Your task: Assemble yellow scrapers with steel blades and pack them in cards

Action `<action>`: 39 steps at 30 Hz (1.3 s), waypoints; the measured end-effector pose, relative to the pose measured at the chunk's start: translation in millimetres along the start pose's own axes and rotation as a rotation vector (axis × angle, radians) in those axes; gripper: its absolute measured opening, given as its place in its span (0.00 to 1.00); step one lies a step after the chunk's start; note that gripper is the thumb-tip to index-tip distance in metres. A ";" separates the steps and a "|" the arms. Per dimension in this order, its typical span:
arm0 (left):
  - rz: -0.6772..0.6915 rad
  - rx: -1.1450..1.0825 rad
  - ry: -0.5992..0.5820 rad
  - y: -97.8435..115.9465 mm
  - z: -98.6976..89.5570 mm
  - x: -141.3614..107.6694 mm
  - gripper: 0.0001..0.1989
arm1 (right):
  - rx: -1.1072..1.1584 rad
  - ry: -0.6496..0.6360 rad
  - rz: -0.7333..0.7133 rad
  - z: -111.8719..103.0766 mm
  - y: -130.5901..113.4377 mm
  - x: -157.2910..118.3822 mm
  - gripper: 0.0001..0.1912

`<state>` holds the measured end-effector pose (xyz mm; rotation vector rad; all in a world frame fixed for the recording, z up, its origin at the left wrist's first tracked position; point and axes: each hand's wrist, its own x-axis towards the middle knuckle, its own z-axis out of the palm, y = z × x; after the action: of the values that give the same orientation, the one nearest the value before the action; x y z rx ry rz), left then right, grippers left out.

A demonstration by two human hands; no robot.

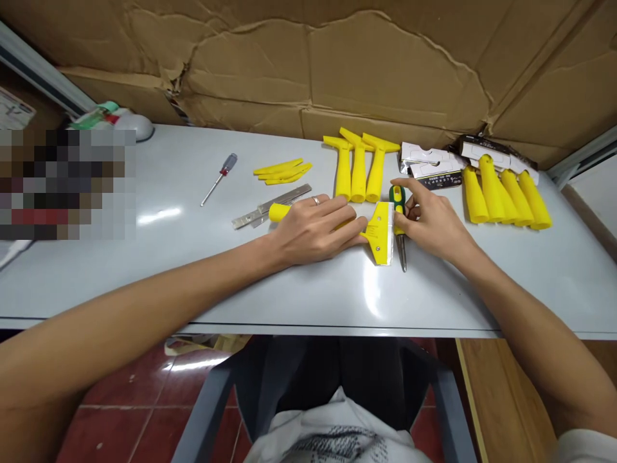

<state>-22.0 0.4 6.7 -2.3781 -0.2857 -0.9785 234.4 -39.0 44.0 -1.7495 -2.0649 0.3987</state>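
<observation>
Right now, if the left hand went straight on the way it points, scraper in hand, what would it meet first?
Most likely the green-and-yellow tool in the right hand, just beyond the yellow scraper; depth is hard to judge.

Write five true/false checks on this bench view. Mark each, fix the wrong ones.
1. The left hand holds the yellow scraper, the right hand the green-and-yellow tool. True.
2. The yellow scraper's wide end points away from the right hand. False: it points toward that hand.
3. A small screwdriver lies left of the metal strips. True.
4. The metal strips lie right of the right hand. False: they lie near the left hand.
5. Three T-shaped yellow handles lie right of the flat yellow pieces. True.
</observation>
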 end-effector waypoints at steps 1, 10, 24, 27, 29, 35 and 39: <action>-0.002 0.003 -0.002 0.1 0.2 0.0 0.17 | 0.007 -0.010 -0.005 1.1 0.0 0.1 0.33; -0.016 -0.010 0.033 0.6 0.6 2.3 0.16 | -0.057 0.011 0.042 -45.8 3.8 3.8 0.14; -0.074 -0.094 -0.035 0.7 7.6 -3.9 0.20 | -0.311 -0.330 0.112 -67.9 55.6 5.5 0.06; -0.058 -0.118 -0.046 0.1 8.8 -3.7 0.21 | -0.291 -0.348 0.053 -70.9 64.2 4.0 0.06; -0.040 -0.124 -0.054 -0.3 9.0 -3.3 0.21 | -0.272 -0.379 -0.019 -75.6 71.3 1.5 0.05; -0.048 -0.127 -0.084 -0.5 7.7 -2.4 0.21 | -0.193 -0.456 -0.116 -73.8 83.0 -0.9 0.03; -0.038 -0.119 -0.094 -0.3 8.2 -2.5 0.21 | -0.243 -0.500 -0.059 -70.5 78.9 1.5 0.05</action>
<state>-19.1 5.3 0.3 -2.5404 -0.3174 -0.9262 336.4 -26.7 69.5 -1.8610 -2.5994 0.6446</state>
